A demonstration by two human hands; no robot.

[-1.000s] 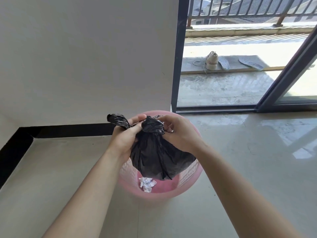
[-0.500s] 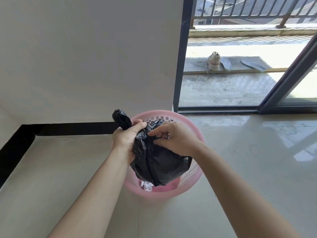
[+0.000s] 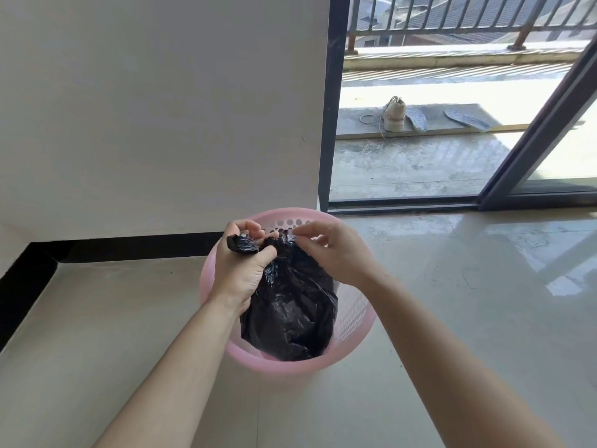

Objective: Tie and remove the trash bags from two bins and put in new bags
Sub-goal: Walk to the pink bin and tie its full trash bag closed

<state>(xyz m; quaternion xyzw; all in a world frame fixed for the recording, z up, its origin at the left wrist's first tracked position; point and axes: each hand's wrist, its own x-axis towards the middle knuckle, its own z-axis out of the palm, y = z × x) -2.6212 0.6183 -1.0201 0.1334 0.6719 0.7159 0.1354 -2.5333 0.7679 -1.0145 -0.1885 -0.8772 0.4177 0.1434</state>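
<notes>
Black bag (image 3: 290,312), gathered at its neck, sits in the pink bin (image 3: 290,367) beside the wall. Left hand (image 3: 242,266) grips one twisted end; right hand (image 3: 332,250) pinches the neck. Step: tying. Next, probably: cinch the knot, then lift.

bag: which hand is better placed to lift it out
Left, probably: the left hand grips the bag by its gathered neck over the bin; the right hand only reaches the top with fingertips.
</notes>
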